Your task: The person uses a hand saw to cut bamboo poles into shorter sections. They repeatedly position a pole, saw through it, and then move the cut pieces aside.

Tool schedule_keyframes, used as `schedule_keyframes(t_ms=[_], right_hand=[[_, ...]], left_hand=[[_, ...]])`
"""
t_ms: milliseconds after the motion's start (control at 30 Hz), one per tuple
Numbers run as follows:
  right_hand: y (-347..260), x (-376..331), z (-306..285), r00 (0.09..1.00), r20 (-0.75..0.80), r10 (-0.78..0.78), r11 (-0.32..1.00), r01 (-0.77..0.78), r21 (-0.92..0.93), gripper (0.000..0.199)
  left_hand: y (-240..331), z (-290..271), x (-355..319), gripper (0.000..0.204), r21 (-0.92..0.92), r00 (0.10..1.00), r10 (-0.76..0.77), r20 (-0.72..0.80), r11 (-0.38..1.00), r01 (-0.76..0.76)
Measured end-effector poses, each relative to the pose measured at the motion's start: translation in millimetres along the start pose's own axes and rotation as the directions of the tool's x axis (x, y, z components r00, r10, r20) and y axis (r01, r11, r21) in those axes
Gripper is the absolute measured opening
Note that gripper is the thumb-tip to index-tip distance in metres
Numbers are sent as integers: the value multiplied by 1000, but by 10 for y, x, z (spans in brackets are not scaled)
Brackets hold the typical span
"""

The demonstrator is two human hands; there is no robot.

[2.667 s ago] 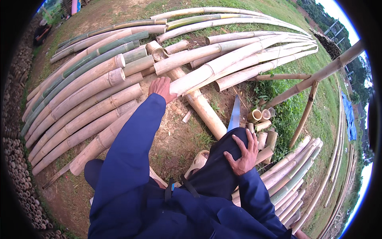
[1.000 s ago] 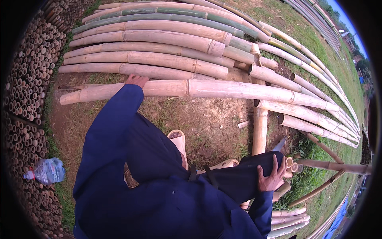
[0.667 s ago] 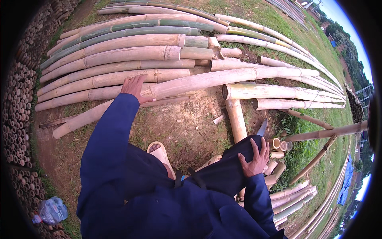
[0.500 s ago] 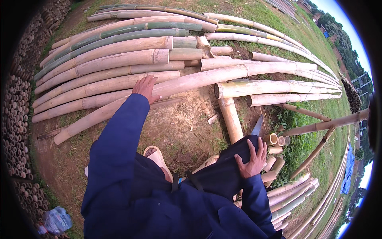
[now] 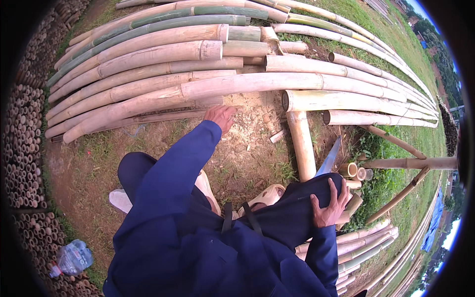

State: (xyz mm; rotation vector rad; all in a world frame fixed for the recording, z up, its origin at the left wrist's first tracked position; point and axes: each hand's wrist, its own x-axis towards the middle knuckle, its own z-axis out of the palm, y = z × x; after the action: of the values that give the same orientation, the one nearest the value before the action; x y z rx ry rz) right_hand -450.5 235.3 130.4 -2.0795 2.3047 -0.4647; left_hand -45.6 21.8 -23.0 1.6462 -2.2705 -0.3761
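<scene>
A long pale bamboo pole (image 5: 252,83) lies crosswise over the ends of other poles in front of me. My left hand (image 5: 221,118) hovers just on the near side of it, above sawdust-strewn ground (image 5: 245,133). Its fingers are slightly spread, with nothing in them. On my right knee rests my right hand (image 5: 328,207), empty, its fingers apart. Beyond that knee juts a saw blade (image 5: 330,157); its handle is hidden.
More bamboo poles (image 5: 163,52) lie side by side on the left, others (image 5: 366,101) on the right. An upright bamboo post (image 5: 300,146) stands between. Short bamboo offcuts (image 5: 349,170) lie by the saw. A clear plastic bottle (image 5: 74,257) sits at the lower left.
My left hand has come off the long pole and moved right, nearer to me. The pole's left end has shifted away, closer to the other poles. My right hand stays on the knee.
</scene>
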Motion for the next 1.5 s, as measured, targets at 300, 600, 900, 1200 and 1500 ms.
schedule_keyframes(t_ms=[300,600,900,1200,1500], right_hand=[[-18,85,29,999,10,-48,999,48,-26,72],[7,113,67,999,33,-37,987,42,-153,73],[-128,163,78,998,51,-22,988,30,-154,74],[-150,222,109,998,61,-30,990,38,-137,74],[-128,266,171,997,23,-79,993,80,-85,73]], left_hand=[[-907,452,10,83,81,893,-432,127,901,425],[-873,527,-199,87,192,849,-471,240,880,434],[-1100,701,-170,75,221,790,-560,249,827,516],[-1172,849,-471,52,255,809,-499,311,864,434],[-1027,1037,-962,59,313,837,-383,392,911,270]])
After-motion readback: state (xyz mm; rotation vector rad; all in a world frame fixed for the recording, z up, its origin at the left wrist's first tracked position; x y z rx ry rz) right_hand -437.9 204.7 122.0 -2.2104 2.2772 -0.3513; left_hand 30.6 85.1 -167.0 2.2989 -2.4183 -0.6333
